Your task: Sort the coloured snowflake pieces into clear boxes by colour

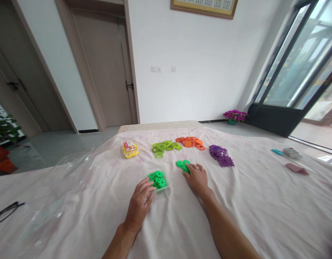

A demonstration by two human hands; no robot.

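Note:
A clear plastic box (164, 190) holding green snowflake discs (158, 179) sits on the cloth in front of me. My left hand (142, 196) grips its near left side, with the fingers over the rim and the thumb low outside the wall. To the right of the box lies a small heap of loose green snowflake discs (182, 164). My right hand (197, 177) is bent over that heap from the right, fingertips closed on its near discs; the fingers partly hide what they grasp.
Farther back are a lidded box with yellow discs (130, 150), lime pieces (163, 146), orange pieces (191, 141) and purple pieces (220, 155). Clear plastic sheeting (60, 194) and black glasses (7, 212) lie left. A white packet (292, 153) and pink item (297, 168) lie right.

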